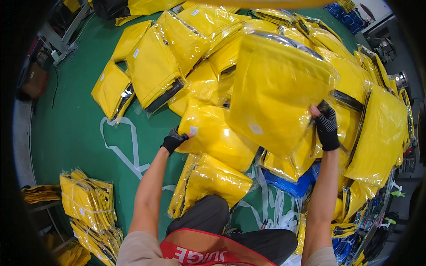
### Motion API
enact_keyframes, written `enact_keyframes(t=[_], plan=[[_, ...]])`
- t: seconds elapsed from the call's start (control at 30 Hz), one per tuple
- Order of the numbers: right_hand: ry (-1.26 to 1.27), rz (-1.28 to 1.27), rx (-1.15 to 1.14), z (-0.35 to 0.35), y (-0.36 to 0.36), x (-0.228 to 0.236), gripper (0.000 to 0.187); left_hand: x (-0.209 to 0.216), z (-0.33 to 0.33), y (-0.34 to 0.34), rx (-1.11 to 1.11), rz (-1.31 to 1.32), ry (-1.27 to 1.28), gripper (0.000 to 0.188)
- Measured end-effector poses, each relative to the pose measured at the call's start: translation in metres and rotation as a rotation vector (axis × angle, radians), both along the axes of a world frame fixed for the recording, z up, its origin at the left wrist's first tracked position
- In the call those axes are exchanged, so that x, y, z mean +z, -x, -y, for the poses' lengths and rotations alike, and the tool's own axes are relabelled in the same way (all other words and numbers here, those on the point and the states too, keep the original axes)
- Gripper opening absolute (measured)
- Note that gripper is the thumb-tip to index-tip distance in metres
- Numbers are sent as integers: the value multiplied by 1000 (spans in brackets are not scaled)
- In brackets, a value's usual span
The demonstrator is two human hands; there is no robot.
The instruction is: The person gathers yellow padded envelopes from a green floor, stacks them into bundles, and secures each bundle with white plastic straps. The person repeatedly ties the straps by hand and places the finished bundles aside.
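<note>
Both my hands wear black fingerless gloves. My right hand (327, 126) is closed on the lower right edge of a flat yellow package (277, 88), folded yellow material in a clear plastic bag. That package is lifted above the pile, with a small white label near its bottom. My left hand (176, 139) grips the left edge of another yellow package (217, 135), its thumb beside the white label; the fingers under the edge are hidden. This second package lies partly beneath the lifted one. Just below it, between my arms, rests a small stack of yellow packages (215, 179).
A large heap of similar yellow packages (153, 66) spreads over the green floor (75, 128). White strapping (133, 142) lies loose at the left, and more strips (277, 213) bunch by my knees. Tied yellow bundles (88, 199) stand lower left. Something blue (293, 181) shows under the heap.
</note>
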State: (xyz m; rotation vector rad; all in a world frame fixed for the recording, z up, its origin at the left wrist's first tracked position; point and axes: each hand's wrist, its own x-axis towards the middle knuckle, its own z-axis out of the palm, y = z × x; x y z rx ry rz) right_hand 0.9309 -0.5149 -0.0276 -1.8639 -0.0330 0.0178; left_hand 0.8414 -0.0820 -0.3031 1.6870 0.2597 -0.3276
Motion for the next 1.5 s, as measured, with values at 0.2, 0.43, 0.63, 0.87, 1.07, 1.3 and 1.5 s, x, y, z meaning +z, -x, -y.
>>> enact_keyframes(t=[0.2, 0.43, 0.63, 0.87, 1.07, 1.3, 1.5], plan=[[58, -119, 172, -57, -17, 23, 19, 71, 17, -86, -120, 570, -748, 48], [485, 68, 341, -114, -44, -132, 32, 11, 23, -29, 714, 131, 675, 55], [572, 129, 289, -134, -60, -159, 33, -56, 78, 54, 285, 122, 665, 74], [418, -332, 499, -172, -90, -141, 64, -2, 91, -19, 389, -133, 1111, 75], [292, 152, 163, -158, -55, -53, 60, 117, 62, -33, 418, 201, 627, 65], [401, 162, -104, -73, 25, 45, 54, 291, 76, -13, 90, 354, 386, 52], [-276, -24, 41, -65, 117, 29, 72, 316, 109, 3, -122, 118, 462, 41]])
